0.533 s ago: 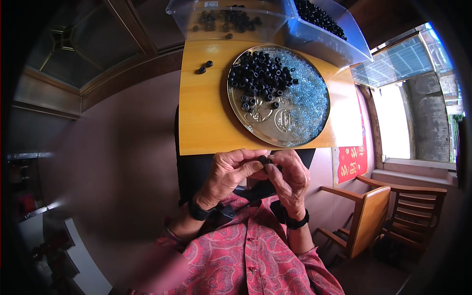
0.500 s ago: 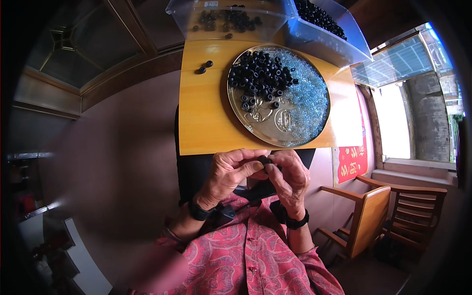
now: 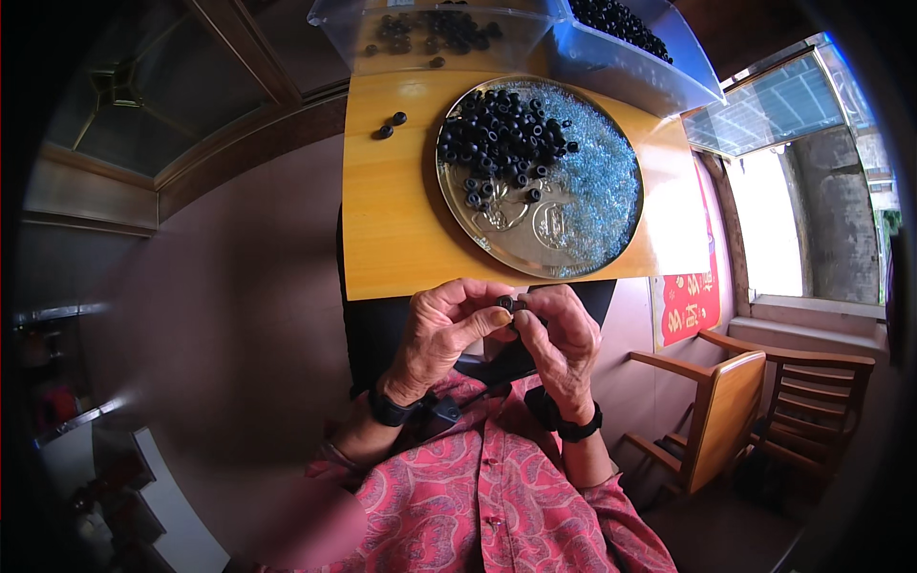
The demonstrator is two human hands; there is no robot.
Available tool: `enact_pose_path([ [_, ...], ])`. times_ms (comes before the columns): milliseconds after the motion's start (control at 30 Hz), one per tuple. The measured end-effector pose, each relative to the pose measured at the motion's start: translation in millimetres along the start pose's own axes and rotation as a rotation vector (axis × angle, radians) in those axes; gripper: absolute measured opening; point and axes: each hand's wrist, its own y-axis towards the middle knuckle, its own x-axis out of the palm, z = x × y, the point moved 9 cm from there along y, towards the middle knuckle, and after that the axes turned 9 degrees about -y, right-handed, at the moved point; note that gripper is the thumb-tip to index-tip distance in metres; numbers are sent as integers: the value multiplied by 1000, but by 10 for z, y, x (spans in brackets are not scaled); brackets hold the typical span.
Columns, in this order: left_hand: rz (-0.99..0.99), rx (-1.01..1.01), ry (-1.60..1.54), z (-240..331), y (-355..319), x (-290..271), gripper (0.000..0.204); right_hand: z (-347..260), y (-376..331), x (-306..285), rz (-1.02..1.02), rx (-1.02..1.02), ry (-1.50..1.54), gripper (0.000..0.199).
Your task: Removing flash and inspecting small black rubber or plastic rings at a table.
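Head view: left hand (image 3: 441,327), right hand (image 3: 561,332) are pinching black bead (image 3: 505,302) together, in front of tray (image 3: 511,244) with beads (image 3: 501,129).

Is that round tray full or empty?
Partly full: the tray holds black beads and tiny bluish bits, but bare metal shows at its lower left.

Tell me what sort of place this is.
Probably a room in a home, perhaps doubling as a workspace: a wooden armchair stands near an open window, and a tray of black beads rests on a table.
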Motion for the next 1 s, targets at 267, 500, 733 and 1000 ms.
enact_pose_path([
  [267, 13, -56, -197, -107, 21, -71, 25, 206, -84, 84, -11, 216, 375, 11],
  [500, -14, -132, -295, -179, 32, -61, 29, 295, -120, 105, 9, 292, 451, 13],
  [733, -11, -118, -340, -184, 52, -16, 26, 275, -94, 82, 13, 234, 370, 13],
  [1000, 13, -98, -274, -168, 49, 7, 26, 260, -76, 60, 24, 161, 306, 13],
])
